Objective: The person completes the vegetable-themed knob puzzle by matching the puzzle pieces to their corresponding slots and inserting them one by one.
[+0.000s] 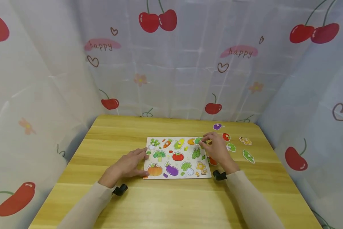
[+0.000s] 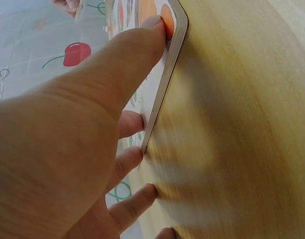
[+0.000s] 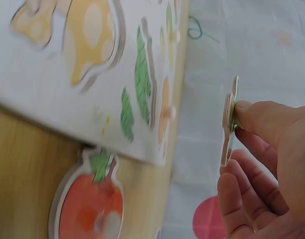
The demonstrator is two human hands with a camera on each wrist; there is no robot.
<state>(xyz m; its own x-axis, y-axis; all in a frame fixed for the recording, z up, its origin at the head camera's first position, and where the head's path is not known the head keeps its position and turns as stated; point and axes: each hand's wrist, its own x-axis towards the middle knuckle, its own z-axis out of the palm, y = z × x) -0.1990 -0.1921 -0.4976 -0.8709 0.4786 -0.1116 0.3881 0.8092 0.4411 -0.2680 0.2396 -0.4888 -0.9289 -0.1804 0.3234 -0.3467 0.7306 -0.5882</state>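
A wooden vegetable puzzle board (image 1: 175, 163) lies on the table, with printed shapes and a few knobbed pieces along its far row. My left hand (image 1: 131, 163) rests at its left edge, fingers spread; the left wrist view shows the thumb (image 2: 137, 47) on the near corner and other fingertips along the side. Over the far right corner, my right hand (image 1: 215, 148) pinches a green puzzle piece (image 1: 198, 140) between thumb and fingers. That piece (image 3: 228, 124) appears edge-on in the right wrist view, apart from the board; its printed face is hidden there.
Right of the board lie loose pieces: an eggplant (image 1: 217, 126), a red vegetable (image 1: 226, 136), mushrooms (image 1: 246, 141), a leafy green (image 1: 231, 147) and a long green one (image 1: 248, 156). An orange-red piece (image 3: 87, 209) sits beside the board's edge. A patterned curtain (image 1: 171, 63) surrounds the table.
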